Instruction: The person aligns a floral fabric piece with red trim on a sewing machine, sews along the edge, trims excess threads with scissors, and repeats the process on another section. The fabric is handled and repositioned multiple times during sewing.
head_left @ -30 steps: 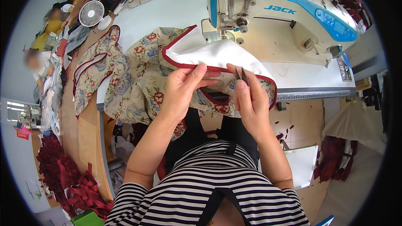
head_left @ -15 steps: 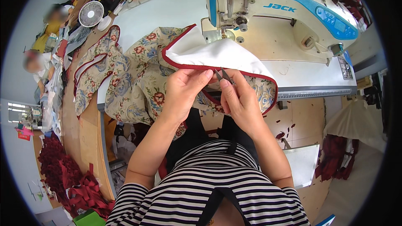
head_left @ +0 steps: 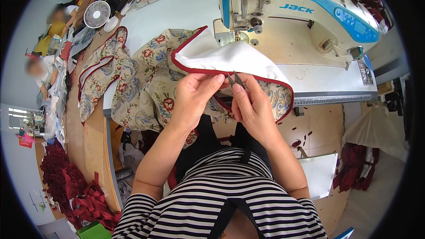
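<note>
A floral woven fabric piece [head_left: 152, 64] with dark red binding and a white backing [head_left: 226, 57] is draped over the front of the sewing table. My left hand [head_left: 197, 93] pinches its bound edge between thumb and fingers. Just to the right, my right hand [head_left: 252, 99] grips small dark thread snips [head_left: 236, 79], their two pointed blades apart and tips close to the red binding. Most of the snips' body is hidden inside my right hand. Any thread between the hands is too fine to make out.
A white and blue sewing machine [head_left: 292, 6] stands beyond the fabric, its needle area near the white backing. A small white fan [head_left: 96, 14] sits at far left. Dark red strips [head_left: 90, 201] are heaped at lower left. Two people work in the left background.
Almost nothing differs. My right hand has shifted very slightly with the snips; my left hand and the fabric look still.
</note>
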Demonstrator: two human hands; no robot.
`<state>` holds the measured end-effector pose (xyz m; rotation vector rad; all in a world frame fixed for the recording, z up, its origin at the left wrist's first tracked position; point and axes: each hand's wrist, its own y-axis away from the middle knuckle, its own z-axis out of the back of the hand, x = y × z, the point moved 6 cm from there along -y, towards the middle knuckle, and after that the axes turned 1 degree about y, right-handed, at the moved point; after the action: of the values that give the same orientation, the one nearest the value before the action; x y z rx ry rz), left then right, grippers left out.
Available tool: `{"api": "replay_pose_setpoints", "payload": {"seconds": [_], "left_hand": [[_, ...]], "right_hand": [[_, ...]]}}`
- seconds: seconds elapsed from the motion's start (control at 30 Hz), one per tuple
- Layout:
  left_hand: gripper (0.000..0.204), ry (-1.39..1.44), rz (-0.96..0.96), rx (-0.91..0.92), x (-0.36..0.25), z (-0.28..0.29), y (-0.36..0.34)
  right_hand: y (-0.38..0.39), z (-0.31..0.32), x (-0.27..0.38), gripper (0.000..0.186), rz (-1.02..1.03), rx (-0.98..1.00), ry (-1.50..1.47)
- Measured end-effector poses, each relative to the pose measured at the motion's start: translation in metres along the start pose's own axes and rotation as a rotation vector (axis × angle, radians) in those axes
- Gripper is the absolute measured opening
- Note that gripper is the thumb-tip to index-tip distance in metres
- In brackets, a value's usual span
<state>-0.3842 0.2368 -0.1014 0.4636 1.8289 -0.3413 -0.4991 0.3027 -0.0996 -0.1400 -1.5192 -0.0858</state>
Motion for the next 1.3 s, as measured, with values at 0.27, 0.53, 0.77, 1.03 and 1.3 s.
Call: {"api": "replay_pose_setpoints", "payload": {"seconds": [0.27,0.53,0.77,1.03,1.3], "left_hand": [[0.026,0.011,-0.041,-0.009,0.000,-0.002,-0.002],[0.022,-0.009,-0.008,0.011,-0.002,-0.001,-0.005],[0.021,0.000,0.046,0.002,-0.002,-0.001,-0.005],[0.023,0.022,0.046,0.016,-0.003,-0.003,-0.004],[0.024,0.031,0.057,0.011,0.001,0.000,-0.005]], "right_hand": [[0.000,-0.003,-0.005,0.025,0.030,-0.043,-0.043],[-0.002,-0.004,-0.010,0.020,0.017,-0.034,-0.062],[-0.003,-0.006,-0.014,0.024,-0.017,0.046,-0.343],[-0.003,-0.001,-0.010,0.023,0.003,0.033,-0.103],[-0.004,-0.001,-0.009,0.022,0.000,0.031,-0.083]]}}
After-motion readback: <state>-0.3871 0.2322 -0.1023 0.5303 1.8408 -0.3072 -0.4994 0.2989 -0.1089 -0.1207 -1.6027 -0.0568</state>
